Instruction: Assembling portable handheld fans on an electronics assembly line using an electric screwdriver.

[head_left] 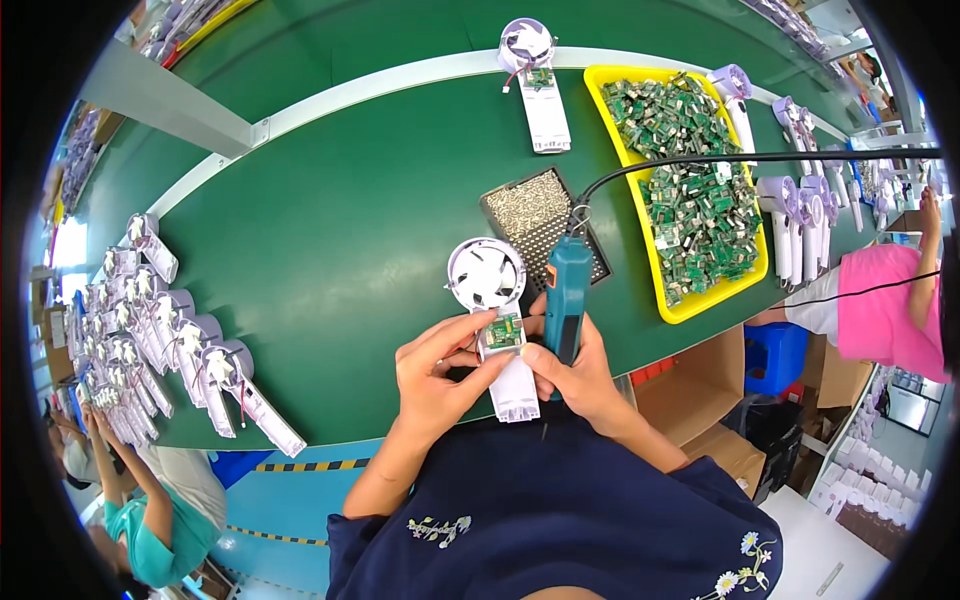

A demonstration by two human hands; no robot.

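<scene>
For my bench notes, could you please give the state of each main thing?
Held fan: open, circuit board exposed
Left grip: closed on held fan
Right grip: closed around screwdriver
Screwdriver: held, power state unclear
Yellow trays: filled with green boards
Black tray: partly covered with small parts
Far fan: open, unheld

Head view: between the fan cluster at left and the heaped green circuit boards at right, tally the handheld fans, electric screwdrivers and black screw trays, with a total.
Handheld fans: 2 (near fan, far fan)
Electric screwdriver: 1
Black screw tray: 1
Total: 4
</scene>
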